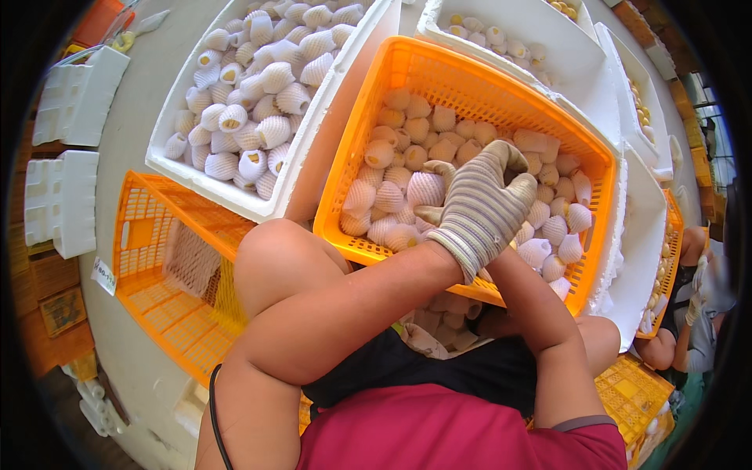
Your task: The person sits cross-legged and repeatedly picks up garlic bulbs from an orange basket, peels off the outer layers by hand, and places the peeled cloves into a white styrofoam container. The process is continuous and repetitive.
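My forearms cross over an orange plastic crate (346, 176) of round fruit in white foam net sleeves. My left hand (484, 200), in a striped knit glove, lies on top with its thumb and forefinger apart at the right; whether anything is in its grasp is hidden. Beneath it, my right hand (433, 214) is mostly covered. Gloved fingertips that seem to be its own poke out at the left, above and below a foam-netted fruit (426, 188). More netted fruit (401, 237) surrounds both hands.
At the upper left stands a white foam box (217, 200) heaped with netted fruit. Other foam boxes (517, 76) line the far and right sides. An orange crate (170, 311) lies at my left knee. A person in gloves (699, 294) sits at the far right.
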`<state>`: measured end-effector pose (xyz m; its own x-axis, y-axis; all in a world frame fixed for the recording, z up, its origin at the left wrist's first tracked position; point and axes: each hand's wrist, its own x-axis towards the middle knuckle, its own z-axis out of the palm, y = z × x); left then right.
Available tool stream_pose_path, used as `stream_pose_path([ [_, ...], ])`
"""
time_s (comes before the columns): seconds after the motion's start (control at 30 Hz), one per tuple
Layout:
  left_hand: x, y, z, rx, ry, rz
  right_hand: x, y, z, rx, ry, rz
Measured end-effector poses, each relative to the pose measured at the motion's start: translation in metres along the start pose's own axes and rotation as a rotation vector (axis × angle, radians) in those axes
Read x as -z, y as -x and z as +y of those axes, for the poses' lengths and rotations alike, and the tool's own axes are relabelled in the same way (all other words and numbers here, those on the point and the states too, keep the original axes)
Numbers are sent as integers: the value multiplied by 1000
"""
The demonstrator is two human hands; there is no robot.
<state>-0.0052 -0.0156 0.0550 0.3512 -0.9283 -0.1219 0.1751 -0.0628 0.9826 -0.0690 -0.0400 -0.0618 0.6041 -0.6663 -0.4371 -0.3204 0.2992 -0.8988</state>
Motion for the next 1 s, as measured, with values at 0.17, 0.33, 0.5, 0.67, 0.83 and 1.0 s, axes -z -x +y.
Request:
stream_pose_path([
  [0.17, 29, -9, 26, 566, 206, -117, 82, 74, -39, 616, 760, 355],
  [0.33, -4, 9, 13, 582, -161, -416, 103, 129, -55, 706, 920, 448],
  [0.5, -17, 17, 1, 648, -70, -477, 107, 134, -47, 823, 965, 510],
  [0.67, -10, 19, -8, 663, 48, -462, 102, 132, -48, 756, 893, 503],
  [0.83, -7, 16, -19, 536, -10, -416, 103, 128, -57, 329, 11, 206],
  [1.0, -6, 14, -17, 481, -29, -517, 108, 126, -72, 11, -15, 95],
])
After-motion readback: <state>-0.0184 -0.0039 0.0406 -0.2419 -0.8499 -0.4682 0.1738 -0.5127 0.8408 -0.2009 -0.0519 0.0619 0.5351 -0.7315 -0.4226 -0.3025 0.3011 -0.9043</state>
